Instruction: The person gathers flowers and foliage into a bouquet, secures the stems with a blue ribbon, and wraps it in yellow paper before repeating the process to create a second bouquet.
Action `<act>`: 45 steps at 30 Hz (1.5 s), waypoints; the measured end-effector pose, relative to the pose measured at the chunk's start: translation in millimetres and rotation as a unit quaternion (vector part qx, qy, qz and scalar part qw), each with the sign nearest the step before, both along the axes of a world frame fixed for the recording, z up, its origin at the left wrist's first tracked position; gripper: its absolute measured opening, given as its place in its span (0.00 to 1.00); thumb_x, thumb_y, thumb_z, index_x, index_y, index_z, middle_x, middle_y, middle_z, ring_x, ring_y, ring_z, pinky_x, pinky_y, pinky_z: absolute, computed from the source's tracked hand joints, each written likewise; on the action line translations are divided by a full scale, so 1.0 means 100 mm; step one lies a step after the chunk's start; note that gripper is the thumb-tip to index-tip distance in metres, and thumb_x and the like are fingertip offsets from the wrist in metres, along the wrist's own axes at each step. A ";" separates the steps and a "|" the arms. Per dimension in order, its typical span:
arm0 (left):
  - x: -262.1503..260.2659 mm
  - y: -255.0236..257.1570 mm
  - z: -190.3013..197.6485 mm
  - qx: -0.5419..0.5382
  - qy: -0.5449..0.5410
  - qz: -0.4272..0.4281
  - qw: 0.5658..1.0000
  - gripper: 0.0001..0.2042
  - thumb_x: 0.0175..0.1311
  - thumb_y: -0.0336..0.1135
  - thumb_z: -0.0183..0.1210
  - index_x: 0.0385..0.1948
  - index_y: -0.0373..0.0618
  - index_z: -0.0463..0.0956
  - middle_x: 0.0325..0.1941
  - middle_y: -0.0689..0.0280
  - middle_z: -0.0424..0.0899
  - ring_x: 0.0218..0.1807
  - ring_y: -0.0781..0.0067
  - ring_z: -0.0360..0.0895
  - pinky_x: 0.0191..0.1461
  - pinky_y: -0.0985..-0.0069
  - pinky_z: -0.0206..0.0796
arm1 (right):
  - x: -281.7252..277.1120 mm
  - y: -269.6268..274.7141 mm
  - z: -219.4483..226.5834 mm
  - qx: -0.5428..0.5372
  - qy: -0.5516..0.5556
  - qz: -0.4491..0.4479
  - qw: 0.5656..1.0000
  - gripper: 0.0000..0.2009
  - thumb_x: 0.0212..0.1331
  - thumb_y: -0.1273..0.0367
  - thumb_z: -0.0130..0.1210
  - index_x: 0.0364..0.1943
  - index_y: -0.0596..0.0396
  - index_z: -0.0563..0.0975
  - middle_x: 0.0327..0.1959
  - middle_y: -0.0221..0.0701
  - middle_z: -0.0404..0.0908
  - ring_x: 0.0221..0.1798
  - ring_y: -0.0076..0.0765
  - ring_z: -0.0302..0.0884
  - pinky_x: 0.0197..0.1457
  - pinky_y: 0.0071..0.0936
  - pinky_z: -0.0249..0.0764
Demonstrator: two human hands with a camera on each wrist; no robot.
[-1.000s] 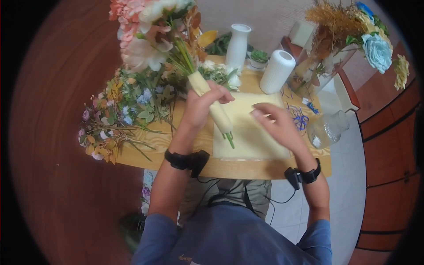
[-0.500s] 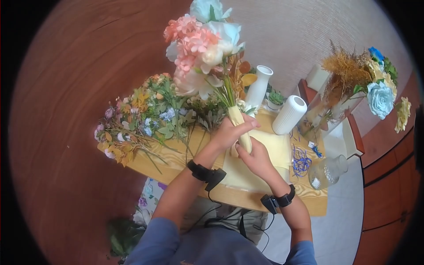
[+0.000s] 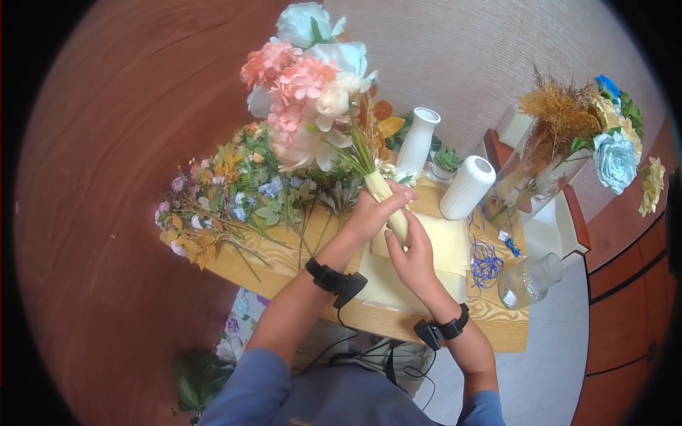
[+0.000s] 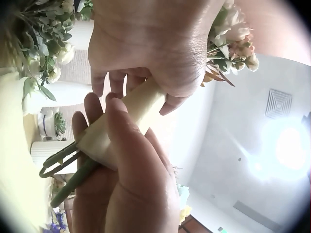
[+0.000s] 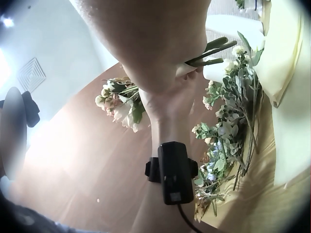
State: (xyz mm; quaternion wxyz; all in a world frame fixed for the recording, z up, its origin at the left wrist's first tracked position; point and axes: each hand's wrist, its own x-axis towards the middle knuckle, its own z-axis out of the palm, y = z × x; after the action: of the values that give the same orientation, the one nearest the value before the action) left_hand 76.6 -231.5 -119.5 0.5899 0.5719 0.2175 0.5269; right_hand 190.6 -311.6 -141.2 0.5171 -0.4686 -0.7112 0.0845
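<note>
A bouquet (image 3: 305, 82) of pink, white and pale blue flowers stands tilted above the table in the head view. Cream wrapping (image 3: 379, 186) is rolled around its stems. My left hand (image 3: 369, 216) grips the upper part of this wrapping, just below the blooms. Lower down, my right hand (image 3: 415, 261) holds the wrapped end, its thumb along the near side. In the left wrist view, the bare green stem ends (image 4: 75, 182) stick out past the wrapping between thumb and fingers of the right hand. My forearm covers much of the right wrist view.
Cream paper sheets (image 3: 440, 280) lie on the wooden table (image 3: 490, 334). Loose flower stems (image 3: 241, 192) spread over its left side. Behind stand a tall white vase (image 3: 419, 142) and a ribbed white vase (image 3: 465, 192). Blue ribbon (image 3: 486, 264) and a glass jar (image 3: 524, 285) are at the right.
My right hand, free of the bouquet a second ago, has come to hold the wrapping's lower end. The bouquet has moved right and become more upright, then tilted slightly left in the last half second.
</note>
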 end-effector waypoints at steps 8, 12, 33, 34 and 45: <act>0.04 -0.02 -0.07 0.008 0.035 0.031 0.999 0.09 0.61 0.34 0.58 0.36 0.37 0.77 0.40 0.61 0.82 0.41 0.76 0.76 0.49 0.77 0.68 | 0.00 0.11 -0.08 -0.059 0.052 0.018 0.997 0.14 0.60 0.72 0.54 0.48 0.63 0.72 0.34 0.45 0.80 0.38 0.47 0.80 0.43 0.35 0.73; -0.11 -0.06 -0.05 0.018 -0.005 -0.071 0.997 0.15 0.64 0.36 0.56 0.47 0.35 0.75 0.44 0.58 0.81 0.49 0.74 0.76 0.55 0.74 0.66 | 0.08 0.10 -0.07 -0.110 0.136 0.101 0.979 0.14 0.61 0.71 0.54 0.49 0.62 0.72 0.33 0.30 0.77 0.34 0.25 0.74 0.37 0.23 0.70; -0.52 -0.06 -0.23 -0.077 -0.136 -0.044 0.987 0.07 0.64 0.31 0.57 0.39 0.38 0.77 0.36 0.65 0.82 0.39 0.76 0.79 0.46 0.78 0.71 | 0.12 0.02 0.08 -0.333 0.299 0.192 0.873 0.11 0.64 0.66 0.53 0.44 0.58 0.71 0.21 0.22 0.66 0.16 0.14 0.57 0.17 0.15 0.52; -0.52 -0.05 -0.25 -0.078 -0.137 -0.044 0.986 0.07 0.64 0.31 0.57 0.39 0.38 0.77 0.36 0.65 0.82 0.39 0.76 0.79 0.46 0.78 0.71 | 0.12 0.01 0.08 -0.334 0.297 0.185 0.875 0.10 0.64 0.66 0.53 0.43 0.58 0.71 0.21 0.22 0.66 0.16 0.14 0.57 0.17 0.15 0.52; -0.54 0.07 -0.24 -0.126 -0.192 -0.174 0.958 0.15 0.66 0.33 0.54 0.50 0.34 0.71 0.49 0.54 0.80 0.50 0.64 0.80 0.53 0.68 0.76 | 0.14 -0.01 0.09 -0.351 0.297 0.196 0.866 0.10 0.64 0.66 0.53 0.43 0.58 0.71 0.21 0.22 0.66 0.16 0.14 0.57 0.17 0.15 0.53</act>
State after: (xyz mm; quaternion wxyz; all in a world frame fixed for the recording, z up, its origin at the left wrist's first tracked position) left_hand 23.1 -224.1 -143.0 0.7704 0.4097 0.0620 0.4845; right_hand 205.0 -312.9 -132.6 0.4777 -0.4229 -0.5247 0.5635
